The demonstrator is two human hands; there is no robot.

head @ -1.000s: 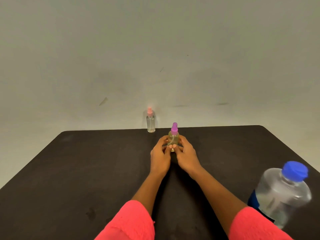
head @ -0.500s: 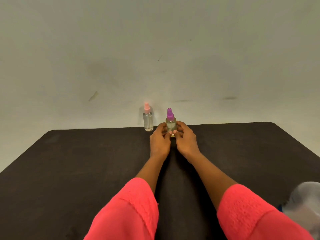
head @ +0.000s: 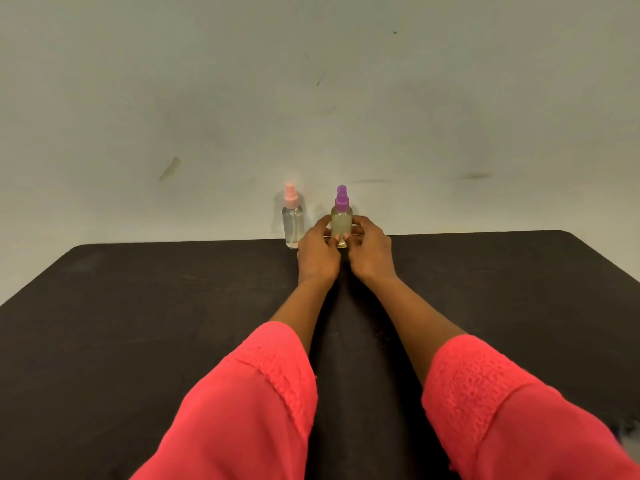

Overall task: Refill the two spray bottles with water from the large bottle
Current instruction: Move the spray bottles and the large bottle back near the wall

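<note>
Two coral-pink sleeves (head: pixel 242 403) are reaching forward across the dark table (head: pixel 104 323), bare forearms running side by side toward its far edge. Both hands are closing around the same small bottle: the left hand (head: pixel 317 254) and the right hand (head: pixel 370 252) are wrapping their fingers about the purple-capped spray bottle (head: pixel 341 220), which is standing upright. Just beside it, apart from the hands, the pink-capped spray bottle (head: pixel 292 220) is standing upright at the table's far edge before the pale wall (head: pixel 311 81).

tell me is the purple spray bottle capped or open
Capped. The purple spray top sits on the purple spray bottle, which stands upright between the left hand and right hand.
</note>
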